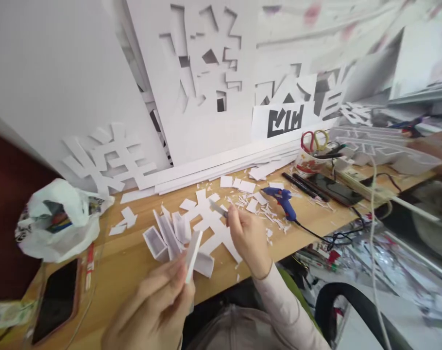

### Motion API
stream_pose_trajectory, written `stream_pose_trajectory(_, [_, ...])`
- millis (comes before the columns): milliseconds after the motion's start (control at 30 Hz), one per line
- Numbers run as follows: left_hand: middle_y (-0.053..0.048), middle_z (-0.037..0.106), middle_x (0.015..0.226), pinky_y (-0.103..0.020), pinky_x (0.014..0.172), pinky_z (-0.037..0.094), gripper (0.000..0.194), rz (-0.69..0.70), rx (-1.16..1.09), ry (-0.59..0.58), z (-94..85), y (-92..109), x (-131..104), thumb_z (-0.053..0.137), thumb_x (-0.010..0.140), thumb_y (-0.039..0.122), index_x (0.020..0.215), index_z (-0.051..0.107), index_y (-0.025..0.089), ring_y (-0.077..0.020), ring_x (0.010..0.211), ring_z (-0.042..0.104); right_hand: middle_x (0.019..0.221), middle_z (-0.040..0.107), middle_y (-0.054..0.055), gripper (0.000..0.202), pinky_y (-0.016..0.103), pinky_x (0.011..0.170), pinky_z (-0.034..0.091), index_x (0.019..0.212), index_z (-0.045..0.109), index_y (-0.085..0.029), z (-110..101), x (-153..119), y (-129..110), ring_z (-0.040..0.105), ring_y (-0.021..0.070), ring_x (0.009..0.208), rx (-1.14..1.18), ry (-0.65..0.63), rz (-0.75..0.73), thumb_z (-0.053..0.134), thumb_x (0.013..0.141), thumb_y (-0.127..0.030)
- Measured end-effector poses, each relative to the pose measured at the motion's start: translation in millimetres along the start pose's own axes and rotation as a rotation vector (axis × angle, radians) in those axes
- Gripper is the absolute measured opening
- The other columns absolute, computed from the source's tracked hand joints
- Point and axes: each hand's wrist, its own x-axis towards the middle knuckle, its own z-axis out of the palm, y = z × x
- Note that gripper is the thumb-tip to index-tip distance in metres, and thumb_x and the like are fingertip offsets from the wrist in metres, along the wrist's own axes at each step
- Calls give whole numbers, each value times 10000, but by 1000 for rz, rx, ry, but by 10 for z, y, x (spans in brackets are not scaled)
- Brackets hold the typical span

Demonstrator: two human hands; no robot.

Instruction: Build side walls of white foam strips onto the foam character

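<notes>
My left hand [151, 301], large at the bottom centre, pinches a small white foam strip [194, 255] on edge between thumb and fingers. Over the table, my right hand [248, 238] grips a craft knife [218, 209], its blade pointing up and left. Just behind the left hand stands a white built-up character [170, 233] with raised walls. A flat white cut-out character [210, 218] lies under and beside the knife. Right of it, a blue glue gun [281, 199] rests among white scraps [247, 186].
White boards with cut-outs [206, 131] lean at the back. A plastic bag [66, 218], a phone [57, 296] and a red pen [90, 267] are left. Pens [304, 187], a second phone [335, 188], a cup with scissors [308, 163] and another person's hand [434, 150] are right.
</notes>
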Motion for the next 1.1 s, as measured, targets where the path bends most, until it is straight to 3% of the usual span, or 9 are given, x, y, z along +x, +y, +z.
stream_pose_trajectory(100, [17,767,711,-210,553,601,81,-275,-170,223,86,-96,53,826,706,213,739,755,234,-150,593,720,463,436,-15,583,253,504,267,524,498,-196,-21,83,182,424,108,463,339,-114,145,352,986,-521])
stream_pose_trajectory(200, [-15,774,760,-258,633,633,206,-616,-306,266,140,-312,160,857,693,299,829,754,185,-175,643,741,388,303,-68,596,232,398,202,526,508,-203,8,124,424,262,82,354,790,-343,300,444,929,-637])
stream_pose_trajectory(300, [-50,782,827,-317,711,645,343,-674,-307,262,74,-573,334,871,672,359,925,756,157,-207,705,753,394,237,-103,520,206,343,170,528,477,-205,69,114,699,142,56,326,1286,-589,475,581,884,-569])
stream_pose_trajectory(400, [-67,782,875,-329,768,638,378,-618,-215,228,-55,-750,530,855,687,393,958,761,147,-211,752,754,430,216,-113,472,175,349,197,551,487,-192,110,48,858,110,40,346,1541,-706,601,636,897,-476])
stream_pose_trajectory(533, [-47,772,989,-272,759,628,364,-585,-305,114,-52,-729,600,836,723,381,1018,747,188,-171,791,744,509,325,-111,573,164,361,167,845,653,-181,109,-86,636,152,26,379,1440,-751,626,616,817,-752])
stream_pose_trajectory(667, [-23,760,819,-219,704,605,265,-745,-499,21,187,-518,351,842,721,372,846,714,177,-148,730,731,537,344,-133,489,155,418,198,1067,626,-194,189,-162,145,233,20,420,1162,-590,475,862,734,-463])
stream_pose_trajectory(867, [-23,731,709,-184,656,568,260,-855,-541,-220,276,-333,100,854,694,353,728,672,171,-146,704,715,446,298,-136,377,191,415,205,766,580,-193,306,-149,-57,215,31,405,1081,-438,485,830,743,-474])
stream_pose_trajectory(1000, [-13,744,789,-194,693,569,347,-804,-537,-420,180,-313,188,822,740,325,1046,709,206,-141,743,708,469,343,-117,354,199,417,200,725,610,-182,228,-167,-55,232,30,414,1009,-468,495,848,719,-444])
stream_pose_trajectory(1100, [4,723,813,-196,700,568,445,-747,-539,-480,147,-294,239,798,771,310,1197,691,237,-130,748,689,480,377,-104,345,201,418,197,726,638,-177,209,-172,-78,257,33,419,975,-492,496,852,711,-447])
